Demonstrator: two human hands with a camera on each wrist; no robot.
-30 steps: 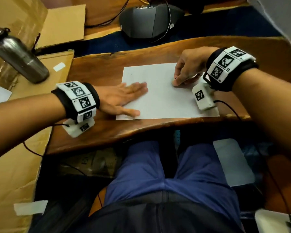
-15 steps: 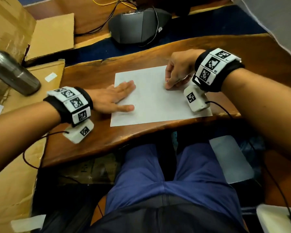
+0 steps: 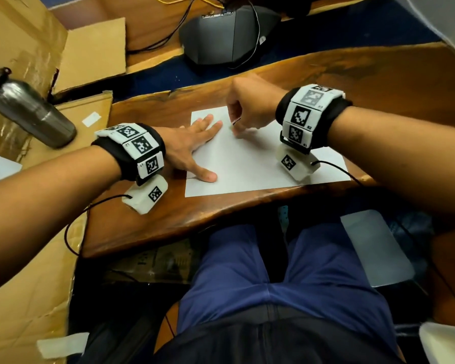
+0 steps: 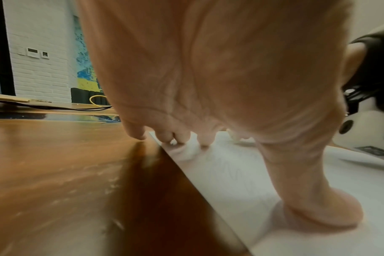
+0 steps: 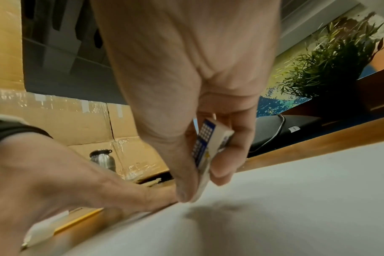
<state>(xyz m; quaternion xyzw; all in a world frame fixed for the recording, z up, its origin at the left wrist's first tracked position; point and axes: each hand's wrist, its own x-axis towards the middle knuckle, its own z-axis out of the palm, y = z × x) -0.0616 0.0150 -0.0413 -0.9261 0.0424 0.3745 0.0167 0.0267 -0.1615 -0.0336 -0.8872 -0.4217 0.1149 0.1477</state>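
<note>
A white sheet of paper (image 3: pixel 250 164) lies on the wooden desk (image 3: pixel 153 227). My left hand (image 3: pixel 195 145) lies flat on the sheet's left part, fingers straight, thumb (image 4: pixel 318 213) pressed down on the paper (image 4: pixel 241 181). My right hand (image 3: pixel 247 106) is over the sheet's upper middle and pinches a small white eraser (image 5: pixel 208 149) with a blue patterned sleeve between thumb and fingers. The eraser's lower end touches the paper (image 5: pixel 296 199), close to the left fingertips. In the head view only a sliver of the eraser (image 3: pixel 235 121) shows.
A steel bottle (image 3: pixel 29 109) lies on cardboard boxes (image 3: pixel 24 43) at the left. A dark grey device (image 3: pixel 229 35) with cables sits behind the desk. My legs in blue trousers (image 3: pixel 273 279) are under the desk's near edge. A potted plant (image 5: pixel 331 57) stands far back.
My right hand has moved left across the sheet with the eraser, toward my left fingertips. The left hand stays flat on the paper. The head view has shifted.
</note>
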